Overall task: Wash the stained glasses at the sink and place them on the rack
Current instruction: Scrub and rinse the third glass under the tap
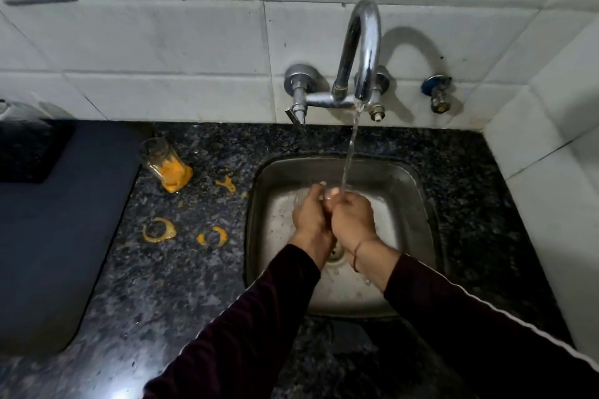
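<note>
Orange sludge clings inside the glass (165, 165), standing unwashed on the counter (194, 269) left of the sink (418, 191). Left hand (311, 214) and right hand (351, 215) clasp together, curled under the stream; whether they hold anything, I cannot tell. Wet fingers may fumble that glass.

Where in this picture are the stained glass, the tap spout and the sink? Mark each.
stained glass (163, 165): head view, on its orange-stained side.
tap spout (364, 52): head view, on the chrome curve.
sink (418, 204): head view, on the bare right wall.
</note>
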